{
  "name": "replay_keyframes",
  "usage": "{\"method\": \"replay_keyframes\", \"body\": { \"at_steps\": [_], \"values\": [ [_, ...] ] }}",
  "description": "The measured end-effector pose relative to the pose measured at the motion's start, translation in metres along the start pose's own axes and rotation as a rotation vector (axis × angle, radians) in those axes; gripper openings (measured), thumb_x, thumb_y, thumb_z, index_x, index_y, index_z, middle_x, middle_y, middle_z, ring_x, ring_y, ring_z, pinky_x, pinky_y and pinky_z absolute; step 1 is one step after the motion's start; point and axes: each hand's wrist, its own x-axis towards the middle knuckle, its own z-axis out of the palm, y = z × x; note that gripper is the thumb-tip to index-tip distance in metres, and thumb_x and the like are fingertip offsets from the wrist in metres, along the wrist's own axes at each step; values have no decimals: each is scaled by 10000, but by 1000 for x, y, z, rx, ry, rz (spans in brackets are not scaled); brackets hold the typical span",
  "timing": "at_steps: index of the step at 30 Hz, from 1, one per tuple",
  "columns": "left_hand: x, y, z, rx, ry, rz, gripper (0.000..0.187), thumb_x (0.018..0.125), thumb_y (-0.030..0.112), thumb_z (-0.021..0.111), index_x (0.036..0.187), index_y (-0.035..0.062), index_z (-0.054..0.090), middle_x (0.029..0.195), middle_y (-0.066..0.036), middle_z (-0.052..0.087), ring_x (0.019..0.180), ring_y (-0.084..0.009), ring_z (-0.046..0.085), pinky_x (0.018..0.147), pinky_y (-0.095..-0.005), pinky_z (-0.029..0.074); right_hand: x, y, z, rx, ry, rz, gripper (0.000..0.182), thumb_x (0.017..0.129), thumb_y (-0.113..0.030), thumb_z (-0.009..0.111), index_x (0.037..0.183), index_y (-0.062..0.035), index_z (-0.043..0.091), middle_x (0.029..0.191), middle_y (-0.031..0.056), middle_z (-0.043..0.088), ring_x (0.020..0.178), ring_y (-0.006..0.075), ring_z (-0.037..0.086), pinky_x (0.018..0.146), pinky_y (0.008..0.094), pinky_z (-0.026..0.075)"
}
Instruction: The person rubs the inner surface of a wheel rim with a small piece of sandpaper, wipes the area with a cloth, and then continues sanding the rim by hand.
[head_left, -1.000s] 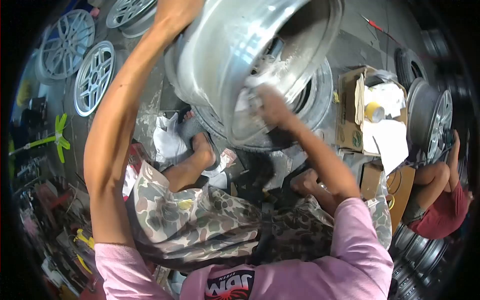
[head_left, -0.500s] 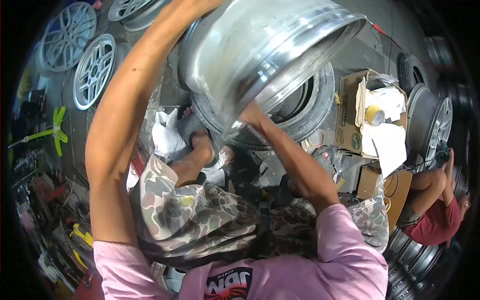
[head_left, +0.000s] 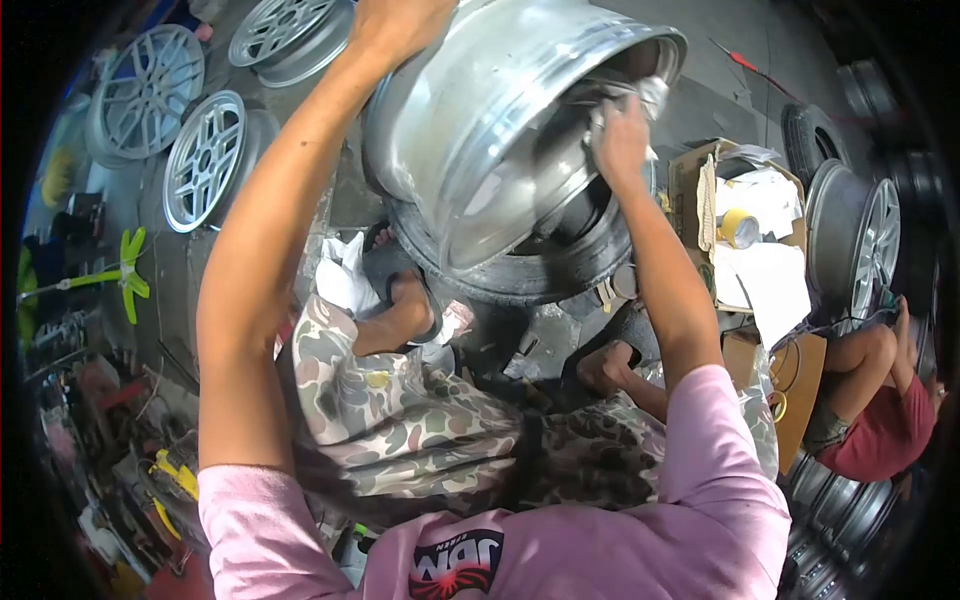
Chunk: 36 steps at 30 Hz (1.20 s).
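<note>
Left hand (head_left: 400, 25) stretched high, gripping; right hand (head_left: 620, 140) raised (fingers curled closed), arm half bent.

Grey concrete floor (head_left: 330, 190), stained and scuffed, lying under bright, even light. Three spoked alloy wheels (head_left: 205, 160) resting flat at the upper left. Green plastic tool (head_left: 125, 275) lying at the left edge, cluttered red and yellow tools (head_left: 165, 470) crowding the lower left. Open cardboard box (head_left: 690, 190) sitting at the right, holding white paper sheets (head_left: 770, 270) and a yellow tape roll (head_left: 738, 228). Upright silver wheel (head_left: 860, 250) leaning just beside the box, a black tyre (head_left: 805, 140) behind it. Red-handled tool (head_left: 745, 62) lying on the floor, upper right. Another person in a red shirt (head_left: 885, 430) sitting at the right edge. Stacked rims (head_left: 830, 540) filling the lower right corner.
</note>
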Motion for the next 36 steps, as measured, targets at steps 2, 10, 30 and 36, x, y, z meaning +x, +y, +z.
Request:
{"method": "replay_keyframes", "body": {
  "at_steps": [2,10,30,36],
  "values": [
    [3,-15,8,77,18,108,475,1012,420,520,1067,4,741,960,-330,693,949,-489,682,846,-551,518,-29,17,-40,46,-14,218,423,845,-209,719,1245,-72,697,1288,262,567,1150,441,573,980,489,489],
    [13,-21,2,544,53,342,310,1004,288,540,1134,61,707,1028,-251,692,962,-447,661,836,-539,527,-195,61,-83,-65,-329,368,525,791,-190,776,1276,-51,630,1432,220,512,1249,417,535,1003,494,486],
    [-242,13,124,765,-795,515,672,1041,574,442,1071,-18,759,1107,-190,727,990,-339,724,879,-439,566,-331,89,2,190,-366,246,286,841,-309,735,1010,-89,665,1064,181,650,1000,411,626,842,475,534],
    [-222,-11,155,926,-1089,76,680,1098,540,297,1162,45,758,1232,-166,724,1253,-343,629,1045,-563,436,-286,104,-38,1104,-572,989,185,973,-232,591,905,-62,621,754,48,584,757,203,604,720,395,514]
  ]
}}
